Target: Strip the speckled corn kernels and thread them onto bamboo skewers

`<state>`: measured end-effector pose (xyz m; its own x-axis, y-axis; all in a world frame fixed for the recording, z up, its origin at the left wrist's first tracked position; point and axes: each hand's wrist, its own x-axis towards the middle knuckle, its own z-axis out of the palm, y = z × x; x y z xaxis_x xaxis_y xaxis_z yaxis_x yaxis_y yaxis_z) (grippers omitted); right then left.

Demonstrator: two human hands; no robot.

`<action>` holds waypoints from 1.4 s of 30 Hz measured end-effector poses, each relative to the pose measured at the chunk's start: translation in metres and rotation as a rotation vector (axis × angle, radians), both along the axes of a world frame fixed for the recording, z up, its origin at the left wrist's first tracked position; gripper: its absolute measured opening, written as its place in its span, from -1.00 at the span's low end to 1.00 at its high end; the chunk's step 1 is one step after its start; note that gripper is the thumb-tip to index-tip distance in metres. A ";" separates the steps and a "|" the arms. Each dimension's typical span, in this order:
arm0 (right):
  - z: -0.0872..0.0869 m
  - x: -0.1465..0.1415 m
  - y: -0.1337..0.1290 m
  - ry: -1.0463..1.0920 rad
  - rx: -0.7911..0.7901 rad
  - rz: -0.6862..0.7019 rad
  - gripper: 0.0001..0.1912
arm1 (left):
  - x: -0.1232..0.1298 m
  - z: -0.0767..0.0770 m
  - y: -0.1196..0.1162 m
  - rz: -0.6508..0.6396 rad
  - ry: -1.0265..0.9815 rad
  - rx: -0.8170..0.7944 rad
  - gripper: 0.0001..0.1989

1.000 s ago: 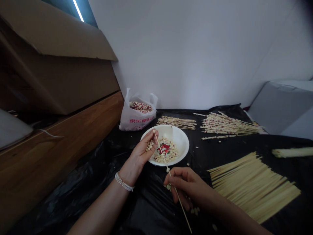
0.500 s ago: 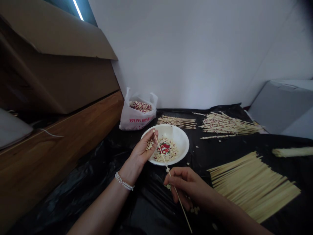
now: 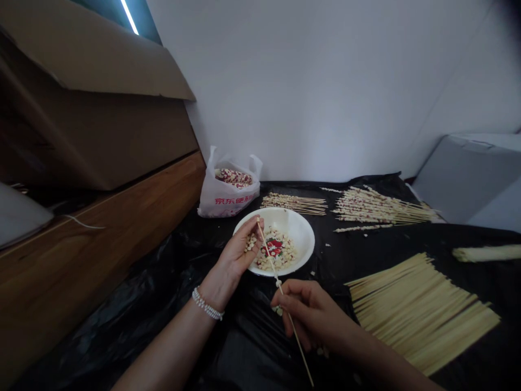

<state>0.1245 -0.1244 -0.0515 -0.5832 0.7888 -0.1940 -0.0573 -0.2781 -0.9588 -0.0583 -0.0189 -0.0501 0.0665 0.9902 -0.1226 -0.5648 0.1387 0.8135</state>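
My right hand (image 3: 303,309) pinches a thin wooden skewer (image 3: 299,339) between thumb and fingers. A pale kernel-like piece sits on the skewer just above that grip. My left hand (image 3: 244,247) is closed at the skewer's upper end, with a small pale piece (image 3: 258,220) held at the tip. Several more pale pieces (image 3: 250,243) lie in its curled palm. Below my left hand is a white bowl (image 3: 303,228), whose bottom bears a red pattern and many cream and dark-red pieces (image 3: 287,252).
A white plastic bag (image 3: 230,198) of red-and-cream pieces stands behind the bowl. Loaded skewers (image 3: 297,202) and a larger pile of them (image 3: 366,206) lie at the back. Bare skewers (image 3: 423,312) spread at right on black plastic sheeting (image 3: 163,315). A cardboard box (image 3: 122,125) stands left.
The skewer and my right hand have shifted slightly to the left. The small piece in my left fingers now sits at the skewer's tip, a little lower than before.
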 end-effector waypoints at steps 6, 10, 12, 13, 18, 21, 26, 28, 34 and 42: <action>-0.005 0.001 0.002 -0.021 0.049 -0.003 -0.69 | 0.008 0.027 -0.005 0.042 -0.199 -0.263 -0.78; -0.008 0.001 0.002 -0.014 0.055 -0.009 -0.71 | 0.009 0.032 -0.009 -0.020 -0.364 -0.276 -0.93; -0.009 0.001 0.002 -0.029 0.076 -0.009 -0.71 | 0.008 0.031 -0.009 -0.020 -0.423 -0.299 -0.95; -0.009 0.001 0.003 -0.036 0.088 -0.013 -0.71 | 0.007 0.030 -0.008 -0.015 -0.436 -0.310 -0.94; -0.011 0.001 0.003 -0.079 0.122 -0.051 -0.70 | 0.008 0.030 -0.006 0.021 -0.455 -0.314 -0.90; -0.011 0.000 0.003 -0.110 0.160 -0.084 -0.70 | 0.011 0.033 -0.008 0.035 -0.454 -0.334 -0.90; -0.009 -0.002 0.003 -0.142 0.215 -0.134 -0.70 | 0.013 0.036 -0.010 0.033 -0.433 -0.356 -0.92; -0.009 -0.002 0.003 -0.137 0.230 -0.148 -0.71 | 0.012 0.035 -0.009 0.024 -0.432 -0.346 -0.92; -0.007 -0.002 0.001 -0.153 0.245 -0.153 -0.70 | 0.014 0.034 -0.010 0.019 -0.389 -0.284 -0.92; -0.004 0.002 0.006 -0.094 0.216 -0.187 -0.68 | 0.038 0.046 -0.026 0.032 -0.228 -0.311 -0.92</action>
